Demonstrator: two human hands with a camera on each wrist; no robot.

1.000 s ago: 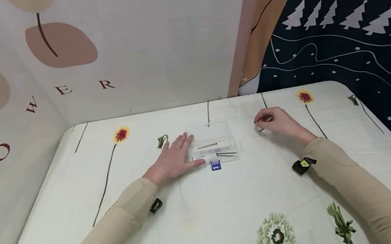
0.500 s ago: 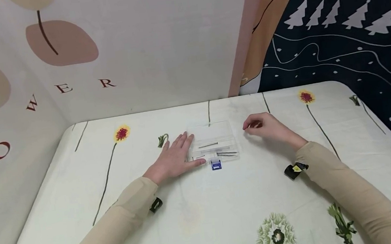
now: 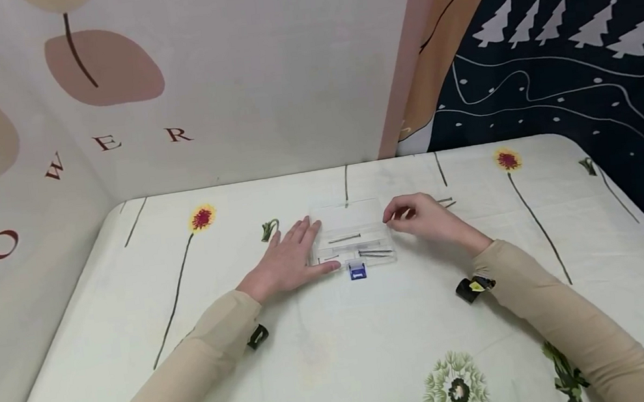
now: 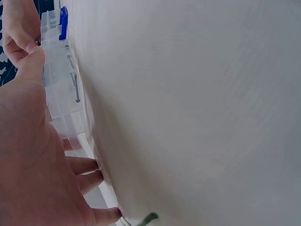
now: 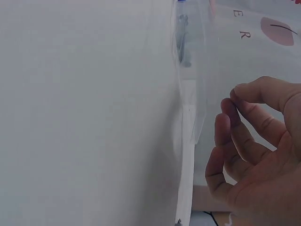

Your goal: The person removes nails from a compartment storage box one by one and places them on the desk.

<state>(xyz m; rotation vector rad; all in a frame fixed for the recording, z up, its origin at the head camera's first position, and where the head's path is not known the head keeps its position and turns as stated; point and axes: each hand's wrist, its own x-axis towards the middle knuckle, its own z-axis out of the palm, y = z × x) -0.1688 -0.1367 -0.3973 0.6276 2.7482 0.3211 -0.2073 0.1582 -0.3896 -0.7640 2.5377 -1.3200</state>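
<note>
A clear plastic box (image 3: 367, 212) lies on the table in the head view, its lid raised or folded back and a blue latch (image 3: 357, 271) at the front. A long nail (image 3: 344, 238) lies in the middle, and further nails (image 3: 375, 254) lie at the front right. My left hand (image 3: 282, 262) rests spread along the box's left side, thumb at its front edge. Just right of the box, my right hand (image 3: 423, 218) pinches thumb and forefinger together on what seems to be a nail, largely hidden by the fingers. In the right wrist view, fingertips (image 5: 233, 94) meet beside the box.
A pair of loose nails (image 3: 445, 200) lies on the table behind the right hand, partly covered by it. The table wears a white flowered cloth (image 3: 367, 353). A printed cloth wall (image 3: 264, 102) rises at the table's back edge.
My right hand has moved left, toward the box, uncovering loose nails on the table behind it. The left hand has stayed at the box's left side.
</note>
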